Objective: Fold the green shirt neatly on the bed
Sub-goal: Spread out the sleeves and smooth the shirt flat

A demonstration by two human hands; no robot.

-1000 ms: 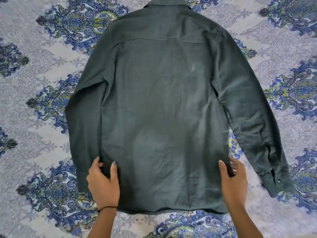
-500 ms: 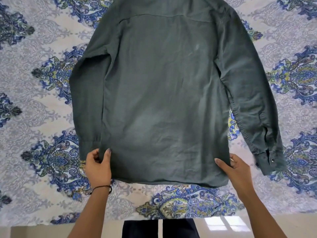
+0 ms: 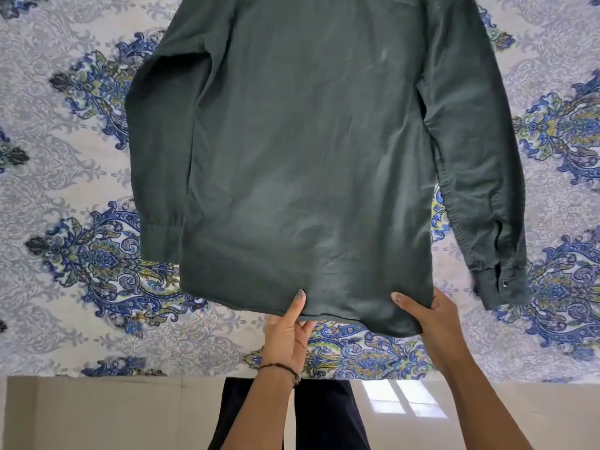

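Both hands have slid along the hem toward the right since the earlier frames: the left hand (image 3: 285, 332), which had been at the near-left corner, now sits near the middle of the hem, and the right hand (image 3: 435, 323) holds the near-right corner. The view has also tipped nearer, so the floor (image 3: 97, 414) and dark trouser legs (image 3: 324, 414) now show below the bed (image 3: 65, 336).

The green shirt (image 3: 302, 164) lies back-up on the patterned bedsheet, collar end far, hem near, with the left sleeve (image 3: 159, 151) tucked straight along the body and the right sleeve (image 3: 480, 177) angled outward, its cuff (image 3: 500, 287) snapped shut (one snap is visible). The left hand's fingers pinch the hem edge, thumb on top and the rest curled beneath. The right hand's thumb presses on top of the cloth with its fingers wrapped under the corner.

Judging by its creases, the cloth is soft, light and limp; it will sag and drag unless held at two spread points, so corners, hem and shoulder seams are the sensible holds, and the loose right sleeve will likely trail.

The collar and upper yoke are cut off at the far edge. The front placket and buttons are hidden underneath. Most fingertips beneath the hem cannot be seen.
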